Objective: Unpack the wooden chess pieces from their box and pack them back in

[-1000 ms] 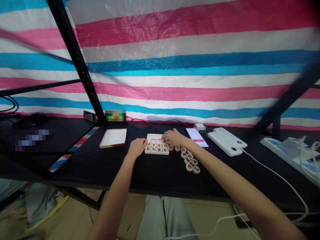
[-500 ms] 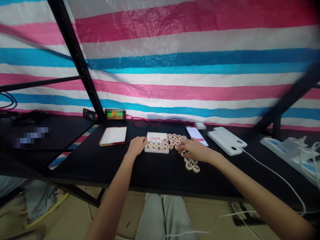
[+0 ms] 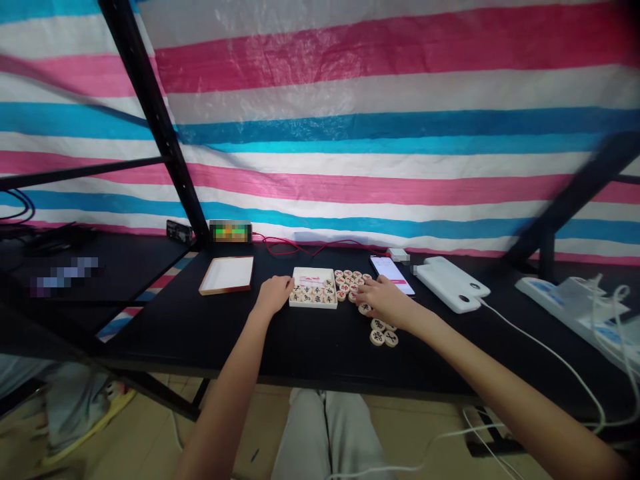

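1. Your left hand [image 3: 274, 295] is at the left wall of the white box [image 3: 314, 305], its fingers close together with the tips at the rim; you can't be seen pinching anything there.
2. Your right hand [image 3: 386, 303] reaches over the loose pieces to the right of the box, fingers bent downward, fingertips at the pieces. Whether they pinch one, the view doesn't tell.
3. The white box sits open on the black bench [image 3: 310, 353] in front of you. Round pieces with black characters [image 3: 307, 298] line its near part, and red printing shows on the white surface toward its far side.
4. Just beside the box's right wall, round pieces with red characters [image 3: 344, 288] lie close together on the bench.
5. Nearer to you, below your right hand, a small cluster of black-marked pieces [image 3: 377, 337] lies on the bench.
6. Left of your left hand, a shallow open tray [image 3: 228, 274] lies with its white inside up, apart from the box.
7. Beyond your right hand lies a phone [image 3: 391, 274] with its screen lit; farther right are a white device [image 3: 451, 285] and a power strip [image 3: 560, 310].
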Available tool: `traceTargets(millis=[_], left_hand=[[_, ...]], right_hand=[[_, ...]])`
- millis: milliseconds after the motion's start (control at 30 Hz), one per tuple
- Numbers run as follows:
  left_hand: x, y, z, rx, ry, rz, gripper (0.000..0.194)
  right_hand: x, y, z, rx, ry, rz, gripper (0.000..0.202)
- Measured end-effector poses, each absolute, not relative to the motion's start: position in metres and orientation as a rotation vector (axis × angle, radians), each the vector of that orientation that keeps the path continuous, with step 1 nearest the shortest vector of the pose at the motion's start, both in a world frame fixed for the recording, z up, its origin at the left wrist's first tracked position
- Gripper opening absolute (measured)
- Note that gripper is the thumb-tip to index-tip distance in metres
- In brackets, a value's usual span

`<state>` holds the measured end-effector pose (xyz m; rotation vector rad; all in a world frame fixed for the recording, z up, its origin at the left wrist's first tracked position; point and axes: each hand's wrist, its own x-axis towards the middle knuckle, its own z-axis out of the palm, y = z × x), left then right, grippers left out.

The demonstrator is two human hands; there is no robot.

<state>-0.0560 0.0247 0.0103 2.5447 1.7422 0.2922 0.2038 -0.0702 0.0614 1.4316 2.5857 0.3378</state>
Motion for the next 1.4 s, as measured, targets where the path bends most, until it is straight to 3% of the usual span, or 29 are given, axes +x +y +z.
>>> traceTargets(millis=[300,667,1400], left_hand=[[-0.056,0.025,0.011,2.521,1.742,0.298,0.044],[-0.054,0.023,0.014,2.487,1.753,0.27,0.044],[-0.055,0.023,0.014,2.493,1.766,0.27,0.044]], right_hand=[[0.164,-0.034,0.09,1.446,2.786,0.232,0.022],[0.137,0.019,0.066,1.387,2.802,-0.007,0.024],[0.146,0.02,0.054,1.446,2.684,0.107,0.023]])
